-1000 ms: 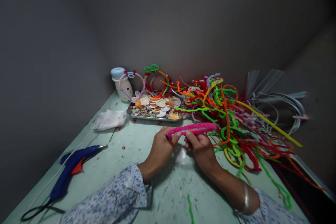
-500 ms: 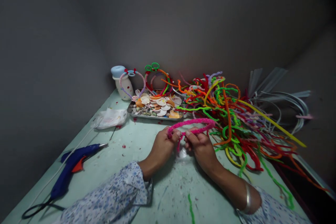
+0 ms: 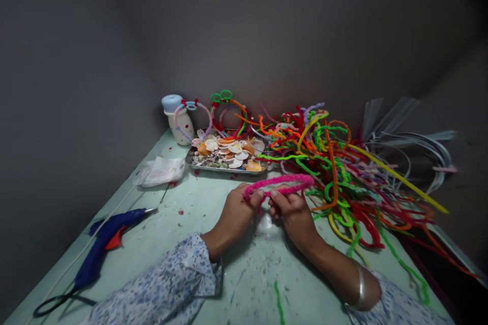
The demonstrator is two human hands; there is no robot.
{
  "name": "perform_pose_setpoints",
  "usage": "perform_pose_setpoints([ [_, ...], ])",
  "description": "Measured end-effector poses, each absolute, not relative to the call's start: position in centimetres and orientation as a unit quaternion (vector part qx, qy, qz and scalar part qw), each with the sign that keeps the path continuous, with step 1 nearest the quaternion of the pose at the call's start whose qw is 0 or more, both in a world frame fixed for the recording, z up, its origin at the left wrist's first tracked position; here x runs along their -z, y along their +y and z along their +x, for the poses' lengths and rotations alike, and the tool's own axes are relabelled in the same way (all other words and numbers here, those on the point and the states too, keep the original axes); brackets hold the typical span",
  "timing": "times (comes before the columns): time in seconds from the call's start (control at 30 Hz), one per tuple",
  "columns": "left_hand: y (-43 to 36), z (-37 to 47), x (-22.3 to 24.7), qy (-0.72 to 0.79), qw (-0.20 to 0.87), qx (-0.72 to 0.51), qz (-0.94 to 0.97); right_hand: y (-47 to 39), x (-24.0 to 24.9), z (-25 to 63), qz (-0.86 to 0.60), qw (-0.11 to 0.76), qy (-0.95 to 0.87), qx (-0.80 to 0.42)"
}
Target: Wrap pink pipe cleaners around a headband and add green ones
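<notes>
A hot pink fuzzy ring of pipe cleaner [image 3: 284,180] is held above the middle of the table, tilted so that it looks like a flat oval. My left hand [image 3: 237,213] pinches its near left side between thumb and fingers. On the near right side, my right hand [image 3: 295,216] pinches it too, thumb on top. A short pink end hangs down between the two hands. Beyond the ring stands a metal tray [image 3: 224,168] heaped with shells and small stones. Finished-looking fuzzy hoops [image 3: 192,104] lean upright behind the tray.
A blue glue gun [image 3: 102,246] lies at left, its cord trailing forward. A plastic bag [image 3: 160,171] and a white jar with a blue lid [image 3: 180,122] are behind it. Tangled pipe cleaners [image 3: 343,177] and wire coils [image 3: 430,152] fill the right. A green piece [image 3: 279,302] lies in front.
The pink ring has tipped slightly and its far edge sits a little lower; less of the hanging pink end shows. Both hands keep their pinch in nearly the same place.
</notes>
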State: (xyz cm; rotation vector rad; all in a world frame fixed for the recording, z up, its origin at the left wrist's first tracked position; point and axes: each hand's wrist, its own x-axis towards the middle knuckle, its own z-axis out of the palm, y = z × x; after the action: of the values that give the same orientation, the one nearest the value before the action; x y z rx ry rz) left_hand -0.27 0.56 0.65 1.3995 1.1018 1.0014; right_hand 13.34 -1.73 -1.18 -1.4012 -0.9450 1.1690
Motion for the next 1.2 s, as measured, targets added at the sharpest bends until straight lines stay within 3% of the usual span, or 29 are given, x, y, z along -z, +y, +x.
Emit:
perform_pose_setpoints([
  [0.7,0.96,-0.25,-0.25,0.432,0.566,-0.394,0.58,-1.87,1.48,13.25,-0.543,0.534,-0.422,-0.491],
  [0.9,1.02,-0.14,-0.15,0.425,0.578,-0.412,0.562,-1.79,1.12,13.13,-0.605,0.495,-0.415,-0.465],
  [1.2,0.94,-0.23,-0.47,0.42,0.584,-0.394,0.572,-1.63,1.16,13.26,-0.587,0.497,-0.409,-0.491],
])
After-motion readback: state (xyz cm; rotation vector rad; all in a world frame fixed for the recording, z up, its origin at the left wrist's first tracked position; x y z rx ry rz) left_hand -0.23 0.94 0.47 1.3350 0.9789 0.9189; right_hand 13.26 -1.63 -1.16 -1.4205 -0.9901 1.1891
